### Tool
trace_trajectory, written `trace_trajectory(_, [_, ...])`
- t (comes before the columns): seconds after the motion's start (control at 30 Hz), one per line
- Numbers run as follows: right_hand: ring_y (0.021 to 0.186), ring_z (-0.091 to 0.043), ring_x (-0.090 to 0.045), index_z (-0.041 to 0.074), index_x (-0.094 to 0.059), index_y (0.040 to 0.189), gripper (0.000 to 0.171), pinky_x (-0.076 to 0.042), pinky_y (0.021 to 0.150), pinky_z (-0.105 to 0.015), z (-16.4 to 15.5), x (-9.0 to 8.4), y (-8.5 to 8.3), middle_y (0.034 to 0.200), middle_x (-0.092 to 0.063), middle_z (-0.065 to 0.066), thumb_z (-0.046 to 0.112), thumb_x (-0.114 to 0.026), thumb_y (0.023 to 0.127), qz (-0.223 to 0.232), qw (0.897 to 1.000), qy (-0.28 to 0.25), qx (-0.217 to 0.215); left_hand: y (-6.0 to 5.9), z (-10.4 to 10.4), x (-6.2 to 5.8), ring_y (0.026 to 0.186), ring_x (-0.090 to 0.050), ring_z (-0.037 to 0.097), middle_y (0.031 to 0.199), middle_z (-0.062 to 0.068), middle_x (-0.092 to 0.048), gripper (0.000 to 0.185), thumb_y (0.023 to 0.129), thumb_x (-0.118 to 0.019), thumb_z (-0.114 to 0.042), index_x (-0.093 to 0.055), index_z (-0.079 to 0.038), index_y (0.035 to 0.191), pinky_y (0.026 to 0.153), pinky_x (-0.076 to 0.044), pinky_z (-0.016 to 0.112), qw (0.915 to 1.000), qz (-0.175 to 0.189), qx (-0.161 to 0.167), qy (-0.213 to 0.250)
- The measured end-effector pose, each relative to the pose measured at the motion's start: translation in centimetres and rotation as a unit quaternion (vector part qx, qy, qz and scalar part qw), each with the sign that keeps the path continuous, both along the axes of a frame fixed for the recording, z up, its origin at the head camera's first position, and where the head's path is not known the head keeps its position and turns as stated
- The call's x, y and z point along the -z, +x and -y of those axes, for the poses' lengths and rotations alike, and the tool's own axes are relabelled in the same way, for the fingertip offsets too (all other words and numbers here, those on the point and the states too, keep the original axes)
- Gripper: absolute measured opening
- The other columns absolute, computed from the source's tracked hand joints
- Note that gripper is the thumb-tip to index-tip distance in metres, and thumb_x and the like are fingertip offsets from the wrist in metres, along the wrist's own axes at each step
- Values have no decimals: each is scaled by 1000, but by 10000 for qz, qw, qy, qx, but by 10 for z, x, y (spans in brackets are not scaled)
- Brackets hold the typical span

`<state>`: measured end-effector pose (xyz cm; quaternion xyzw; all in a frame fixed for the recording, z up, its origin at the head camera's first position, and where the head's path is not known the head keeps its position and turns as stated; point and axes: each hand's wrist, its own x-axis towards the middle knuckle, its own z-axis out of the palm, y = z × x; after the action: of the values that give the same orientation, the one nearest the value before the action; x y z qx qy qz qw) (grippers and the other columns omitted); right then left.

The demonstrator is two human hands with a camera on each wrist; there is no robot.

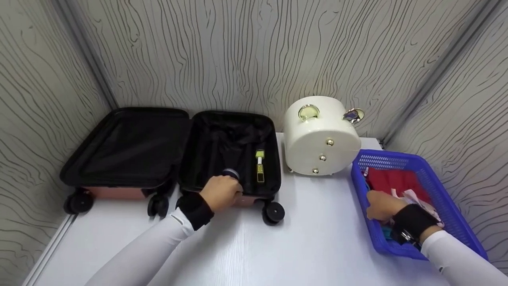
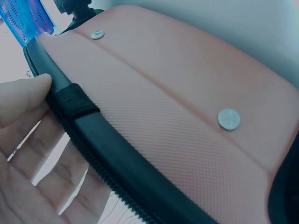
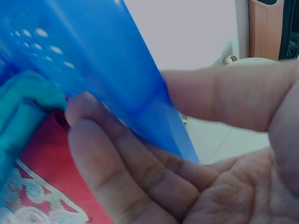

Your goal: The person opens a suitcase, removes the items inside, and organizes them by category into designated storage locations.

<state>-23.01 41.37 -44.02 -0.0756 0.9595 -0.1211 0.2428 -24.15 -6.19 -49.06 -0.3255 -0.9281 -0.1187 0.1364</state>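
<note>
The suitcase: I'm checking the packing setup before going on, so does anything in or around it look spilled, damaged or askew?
Nothing stands out. The suitcase lies open and flat on the table, a yellow bottle lying straight inside. The blue basket holds its clothes, and the white case looks intact.

Bare tabletop [image 1: 317, 222] between suitcase [image 1: 230, 151] and basket [image 1: 456, 222].

The left hand [image 2: 32, 154], fingers fairly straight, rests a fingertip against the black rubbery zipper rim [image 2: 107, 149] of the pink textured hard-shell suitcase [image 2: 177, 88], which bears two round silver rivets [image 2: 229, 119], with a blue perforated plastic basket [image 2: 25, 16] at the top-left corner.
</note>
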Motion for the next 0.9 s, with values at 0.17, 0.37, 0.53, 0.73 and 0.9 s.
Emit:
trace_trajectory(0.17, [63,-24,-61,-4,-56,93,15,-55,53,-34,-27,36,-42,76,-59,-11,3,-68,88,-415,9987,142,-276,1,0,2,67,-72,34,72,8,-74,15,85,-82,-9,-76,-13,71,57,-57,52,10000,-54,-23,14])
trace_trajectory(0.37, [61,-25,-57,3,-59,80,4,-49,53,-35,-86,116,-123,69,-59,-8,5,-61,83,-1004,9928,236,-612,3,0,2,68,-74,32,73,7,-75,15,83,-83,-8,-76,-12,71,56,-58,50,9994,-344,37,51])
trace_trajectory(0.53, [66,-28,-59,4,-62,78,8,-51,61,-40,-86,123,-151,74,-63,-11,5,-57,84,-1111,9926,336,-343,8,-2,2,66,-73,27,73,3,-74,14,82,-82,-8,-75,-12,71,55,-59,46,9972,-730,-20,-128])
trace_trajectory(0.73, [71,-35,-61,-6,-62,89,15,-53,63,-45,-78,116,-169,81,-64,-21,5,-53,86,-1151,9927,294,221,9,-5,5,66,-72,25,73,2,-73,14,82,-84,-9,-75,-13,72,55,-59,44,9958,-873,-128,-232])
trace_trajectory(0.9, [81,-44,-64,-22,-57,119,44,-56,73,-54,-79,113,-177,100,-68,-37,8,-52,87,-1485,9885,140,235,8,-5,8,66,-71,24,74,1,-73,14,83,-84,-9,-75,-13,73,54,-59,43,9963,-805,-135,-255])
